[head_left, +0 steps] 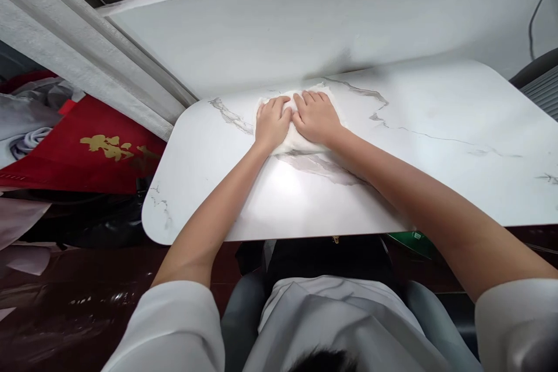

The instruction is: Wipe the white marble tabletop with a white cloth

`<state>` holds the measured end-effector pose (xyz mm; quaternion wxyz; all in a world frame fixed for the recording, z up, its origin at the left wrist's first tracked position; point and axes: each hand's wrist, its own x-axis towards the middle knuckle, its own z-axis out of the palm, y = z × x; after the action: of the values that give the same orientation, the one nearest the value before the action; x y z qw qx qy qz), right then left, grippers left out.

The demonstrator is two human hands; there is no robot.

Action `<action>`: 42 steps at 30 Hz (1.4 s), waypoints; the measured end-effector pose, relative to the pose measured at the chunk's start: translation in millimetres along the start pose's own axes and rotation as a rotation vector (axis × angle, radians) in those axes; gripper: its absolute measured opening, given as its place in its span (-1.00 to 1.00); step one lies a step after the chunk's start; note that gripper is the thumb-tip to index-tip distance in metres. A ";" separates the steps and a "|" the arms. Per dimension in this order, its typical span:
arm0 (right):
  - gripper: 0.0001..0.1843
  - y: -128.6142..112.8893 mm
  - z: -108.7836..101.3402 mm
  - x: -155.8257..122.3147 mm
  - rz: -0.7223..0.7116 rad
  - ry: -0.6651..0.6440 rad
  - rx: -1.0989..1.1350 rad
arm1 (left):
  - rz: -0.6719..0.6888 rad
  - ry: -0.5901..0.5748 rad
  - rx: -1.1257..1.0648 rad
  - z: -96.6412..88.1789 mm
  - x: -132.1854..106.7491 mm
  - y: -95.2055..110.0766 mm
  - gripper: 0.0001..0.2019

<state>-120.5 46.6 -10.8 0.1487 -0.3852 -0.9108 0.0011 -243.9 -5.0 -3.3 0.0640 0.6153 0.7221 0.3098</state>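
Note:
A white cloth [294, 143], folded or bunched into a pad, lies on the white marble-patterned table [209, 186] close to its far edge. My left hand [273, 122] rests palm down on the cloth's left part, fingers pointing away from me. Beside it, my right hand [317, 116] lies flat over the right part, fingers slightly spread. The two thumbs come near each other at the middle. Neither palm shows, and much of the cloth is hidden under the hands.
A pale wall panel [305, 23] rises right behind the table. On the left, past a white frame post [108, 58], are a red bag [87, 151] with gold characters and some piled fabric [32, 142]. A dark grey ribbed object [540, 87] stands at the right, with a cable [530, 29] above.

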 end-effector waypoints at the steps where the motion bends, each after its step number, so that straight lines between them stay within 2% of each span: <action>1: -0.41 -4.7 -2.7 -9.2 -0.002 -0.003 -0.002 | 0.009 -0.007 0.000 -2.7 -9.1 1.8 -0.68; 9: -0.40 -47.7 -26.3 -83.6 -0.036 -0.040 -0.014 | 0.015 -0.053 0.027 -27.4 -93.9 18.4 -0.66; 14: -0.40 -73.6 -38.6 -120.8 -0.094 -0.050 -0.014 | 0.010 -0.073 0.084 -43.7 -143.3 23.3 -0.63; 18: -0.39 -87.5 -41.6 -141.2 -0.169 -0.013 0.010 | -0.023 -0.094 0.124 -54.8 -173.6 25.2 -0.59; 21: -0.40 -92.4 -41.6 -147.6 -0.200 0.011 0.038 | -0.037 -0.094 0.128 -59.6 -184.9 26.0 -0.58; 24: -0.40 -93.5 -40.7 -143.5 -0.208 0.001 0.054 | -0.044 -0.091 0.122 -61.7 -183.0 23.3 -0.60; 28: -0.41 -94.4 -33.8 -118.0 -0.226 -0.016 0.091 | -0.054 -0.045 0.107 -64.0 -162.5 8.6 -0.66; 36: -0.57 -108.0 -4.6 -29.6 -0.189 0.020 0.203 | -0.093 0.060 0.077 -72.9 -96.8 -51.1 -0.69; 42: -0.57 -112.4 9.0 21.3 -0.108 0.046 0.181 | -0.111 0.129 0.025 -74.3 -51.5 -94.0 -0.73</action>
<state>-215.8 -16.4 -0.5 0.2035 -0.3205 -0.9227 0.0665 -346.8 -85.1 -8.2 0.0266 0.5540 0.7614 0.3355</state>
